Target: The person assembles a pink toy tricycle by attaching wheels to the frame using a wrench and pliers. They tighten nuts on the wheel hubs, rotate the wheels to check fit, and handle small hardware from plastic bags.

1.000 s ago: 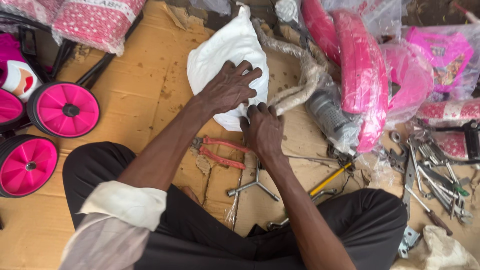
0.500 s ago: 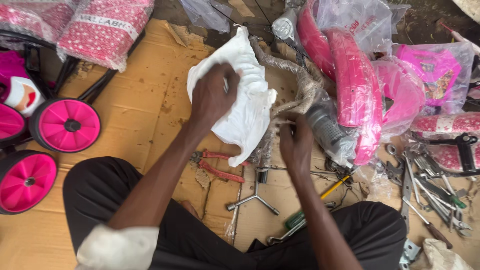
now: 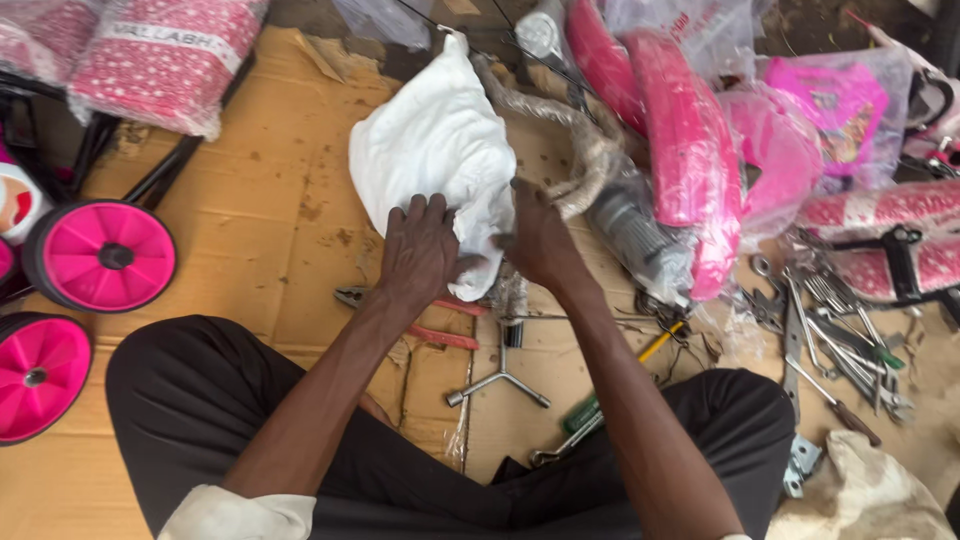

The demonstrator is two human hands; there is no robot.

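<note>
Sitting cross-legged on flattened brown cardboard spread over the floor, both forearms stretched forward over black trousers. Left hand palm down, fingers spread and curled onto the lower edge of a crumpled white plastic wrapping, clamped on it. Right hand just beside, gripping the right lower edge of the same white wrapping, thumb side toward the left hand. Hands close together but not touching, the wrapping bunched between them. Wrapping lying on the cardboard straight ahead, its top reaching toward a bent metal tube bound in brownish packing wrap, which curves down just past the right hand.

Containers-wise, mostly clear plastic bags: one to the right with glossy pink curved plastic parts inside, another further right with a bright pink printed panel, and a pink white-dotted padded piece in a clear bag top left. Can't tell what exactly sits inside the white wrapping.

Loose on the cardboard near the knees: red-handled pliers partly under the left wrist, a three-armed metal socket wrench, a green-handled screwdriver. Pile of spanners and metal tools well off to the right. Two pink plastic wheels with black tyres on the left.
</note>
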